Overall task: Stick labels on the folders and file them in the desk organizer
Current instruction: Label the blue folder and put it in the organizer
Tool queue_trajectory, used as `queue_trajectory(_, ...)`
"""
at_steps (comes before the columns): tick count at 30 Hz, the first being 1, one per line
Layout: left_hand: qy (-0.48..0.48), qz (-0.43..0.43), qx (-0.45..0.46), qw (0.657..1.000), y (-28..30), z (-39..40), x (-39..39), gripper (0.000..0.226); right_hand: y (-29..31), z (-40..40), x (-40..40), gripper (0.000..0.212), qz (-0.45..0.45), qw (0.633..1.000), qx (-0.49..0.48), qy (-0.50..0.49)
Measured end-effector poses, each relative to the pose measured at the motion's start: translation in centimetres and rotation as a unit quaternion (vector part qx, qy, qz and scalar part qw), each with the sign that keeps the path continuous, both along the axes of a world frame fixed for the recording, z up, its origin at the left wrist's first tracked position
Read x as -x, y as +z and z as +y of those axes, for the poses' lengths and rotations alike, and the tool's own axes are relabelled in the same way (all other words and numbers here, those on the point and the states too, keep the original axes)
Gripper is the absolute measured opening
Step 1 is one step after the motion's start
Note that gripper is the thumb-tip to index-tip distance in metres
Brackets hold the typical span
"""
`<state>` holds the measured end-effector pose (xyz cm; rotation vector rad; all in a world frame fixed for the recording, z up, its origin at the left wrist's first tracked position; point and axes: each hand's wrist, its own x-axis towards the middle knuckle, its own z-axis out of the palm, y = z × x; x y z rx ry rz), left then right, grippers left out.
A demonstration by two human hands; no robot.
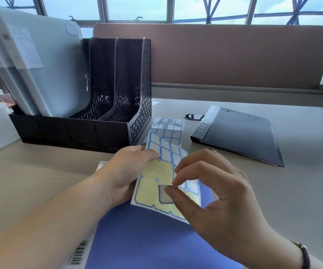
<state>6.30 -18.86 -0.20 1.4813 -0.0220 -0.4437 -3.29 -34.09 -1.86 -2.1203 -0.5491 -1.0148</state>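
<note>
Organizer (106, 131) beside spare label sheets (166, 129); black folder (240, 133) right.

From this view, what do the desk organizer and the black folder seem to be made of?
The desk organizer: probably rigid plastic, matte black; its walls are pierced with rows of small slots. It could also be perforated metal. The black folder: probably smooth plastic sheet, slightly glossy, as its cover reflects the window light.

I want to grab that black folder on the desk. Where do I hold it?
Grip the black folder by its thick spine, the left edge. It lies flat and closed, so the spine gives your hands most to pinch. Come from the sheets side.
</note>
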Motion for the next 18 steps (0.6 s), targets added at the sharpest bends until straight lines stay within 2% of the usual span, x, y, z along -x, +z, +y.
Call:
queue_trajectory(3, -0.005, -0.021, -0.013, 1.000, 0.0, 0.0, -0.1, 0.010, 0.1, -0.1, 0.0, 0.013, 0.036, 0.999, -0.036, -0.010)
queue_trajectory(5, -0.010, -0.060, -0.052, 0.997, 0.1, 0.3, -0.3, 0.007, 0.1, -0.3, -0.1, 0.018, 0.096, 0.990, -0.099, -0.032)
queue_trajectory(9, 0.021, -0.112, -0.095, 0.989, 1.3, 1.5, -0.3, 0.009, 0.6, -1.3, -1.0, 0.014, 0.251, 0.918, -0.308, 0.019)
queue_trajectory(12, 0.056, -0.113, -0.108, 0.986, 1.9, 3.0, -0.1, 0.008, 0.4, -2.1, -1.6, 0.009, 0.333, 0.851, -0.401, 0.057)
queue_trajectory(15, 0.097, -0.133, -0.146, 0.976, 2.5, 6.2, -0.2, 0.010, 0.2, -2.0, -1.8, 0.004, 0.383, 0.802, -0.448, 0.094)
queue_trajectory(18, 0.155, -0.140, -0.160, 0.965, 2.7, 11.3, -0.3, 0.006, 0.1, -2.0, -1.9, 0.016, 0.390, 0.794, -0.452, 0.117)
